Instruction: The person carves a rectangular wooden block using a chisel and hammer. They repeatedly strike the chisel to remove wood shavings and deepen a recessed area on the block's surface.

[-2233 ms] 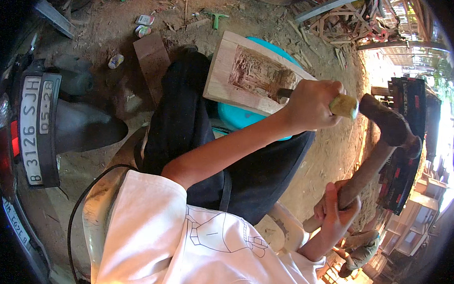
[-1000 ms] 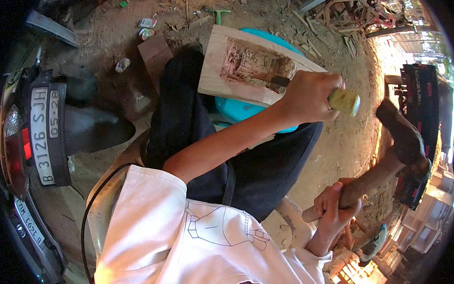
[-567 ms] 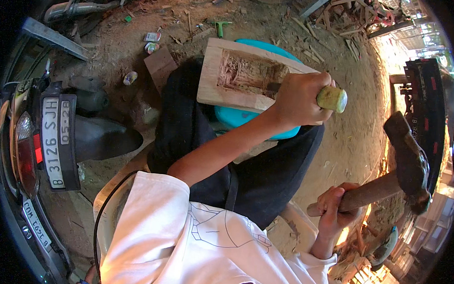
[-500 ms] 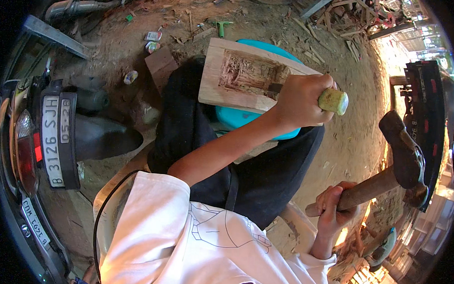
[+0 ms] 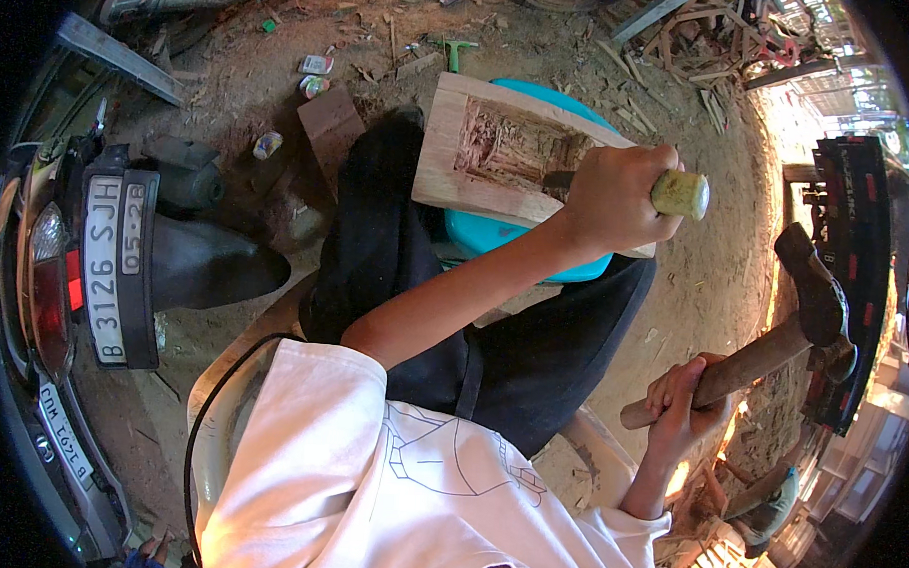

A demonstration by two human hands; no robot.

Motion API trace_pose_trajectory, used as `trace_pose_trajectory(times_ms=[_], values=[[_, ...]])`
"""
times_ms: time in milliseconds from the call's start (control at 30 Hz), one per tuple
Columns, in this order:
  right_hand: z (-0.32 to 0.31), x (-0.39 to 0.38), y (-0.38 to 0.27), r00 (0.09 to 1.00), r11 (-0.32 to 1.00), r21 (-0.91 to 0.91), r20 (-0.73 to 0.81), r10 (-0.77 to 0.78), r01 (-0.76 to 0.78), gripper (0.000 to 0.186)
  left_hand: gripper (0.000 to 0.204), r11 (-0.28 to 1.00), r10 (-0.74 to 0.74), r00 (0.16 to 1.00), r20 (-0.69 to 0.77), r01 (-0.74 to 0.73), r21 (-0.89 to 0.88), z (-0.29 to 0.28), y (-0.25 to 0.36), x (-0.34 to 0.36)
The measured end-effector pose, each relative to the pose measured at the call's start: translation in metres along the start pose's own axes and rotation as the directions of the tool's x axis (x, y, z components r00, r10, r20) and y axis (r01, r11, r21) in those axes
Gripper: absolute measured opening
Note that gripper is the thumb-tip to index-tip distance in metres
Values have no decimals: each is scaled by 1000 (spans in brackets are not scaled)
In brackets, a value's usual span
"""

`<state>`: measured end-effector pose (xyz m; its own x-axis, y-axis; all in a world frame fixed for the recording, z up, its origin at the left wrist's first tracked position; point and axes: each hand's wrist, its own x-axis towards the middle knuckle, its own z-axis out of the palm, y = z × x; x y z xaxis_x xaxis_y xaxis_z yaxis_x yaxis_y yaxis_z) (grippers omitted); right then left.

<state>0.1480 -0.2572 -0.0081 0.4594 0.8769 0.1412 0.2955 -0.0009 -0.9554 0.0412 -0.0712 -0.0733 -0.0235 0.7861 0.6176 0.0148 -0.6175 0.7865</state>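
My left hand (image 5: 623,198) is closed round a chisel, its yellow-green handle end (image 5: 681,195) sticking out to the right of the fist. The dark chisel blade (image 5: 558,178) points left into a rough hollow carved in a pale wood block (image 5: 441,148). This block lies on a turquoise stool (image 5: 481,237) between my knees. Off to the right, my right hand (image 5: 683,397) grips a hammer by its wooden handle (image 5: 757,365). The dark metal hammer head (image 5: 819,297) is raised up and to the right, apart from the chisel.
A motorcycle's tail (image 5: 120,272) stands close on my left. On the dirt floor lie a brown wood piece (image 5: 330,124), small litter, a green tool (image 5: 455,52) and wood scraps (image 5: 716,108). A dark vehicle part (image 5: 855,278) is at the right. A chair (image 5: 231,376) is under me.
The whole view has shifted a little to the right. My right hand and the hammer have moved only slightly; the chisel stays in the hollow with my left hand round it.
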Motion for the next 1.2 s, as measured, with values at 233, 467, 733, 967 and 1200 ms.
trace_pose_trajectory(times_ms=[233,467,733,967,1200], values=[[-5,-1,5,999,1000,-3,49,24,-23,9,19,998,32,998,-45,-34,-51,3,0,1],[1,-1,5,997,999,-13,68,48,-47,9,21,995,-68,997,-39,65,-80,-7,3,9],[2,-2,-16,993,995,40,75,89,-92,10,19,997,-61,986,156,53,51,9,-3,3],[-27,-7,-23,982,967,195,-127,-141,164,33,16,999,-8,988,151,2,43,17,-6,-3],[-15,-10,-39,952,957,51,-137,-275,284,28,7,967,-135,982,-135,101,-233,-9,-1,21]])
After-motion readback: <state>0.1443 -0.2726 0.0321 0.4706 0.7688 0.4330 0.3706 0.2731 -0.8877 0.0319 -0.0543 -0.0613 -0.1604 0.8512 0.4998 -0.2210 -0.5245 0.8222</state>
